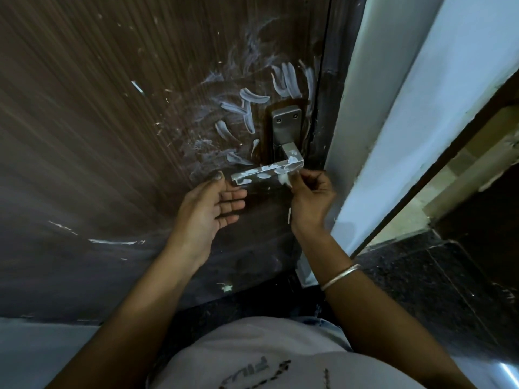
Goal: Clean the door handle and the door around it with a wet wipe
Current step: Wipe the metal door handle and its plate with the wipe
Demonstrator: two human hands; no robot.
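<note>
From the head camera, the person stood close to a dark brown door [140,122] and looked down at both hands. The metal door handle [266,172] stuck out from a grey plate [285,127] near the door's right edge, and it had white smears on it. More white smears [252,108] sat on the door above and to the left of the plate. The right hand [311,200] was at the right end of the handle, with its fingers pinched shut on a small white bit [286,181] that touched the metal. It may have been the wet wipe, but it was too small to tell for sure. The left hand [207,211] was open and held nothing, with its thumb just beside the handle's left tip. A thin bangle [339,276] sat on the right wrist. A wipe would be soft, light and floppy, so it would need a firm pinch or a bunch in the fingers. The handle looked hard and smooth and could turn when pushed, so the free hand could hold its tip steady.
</note>
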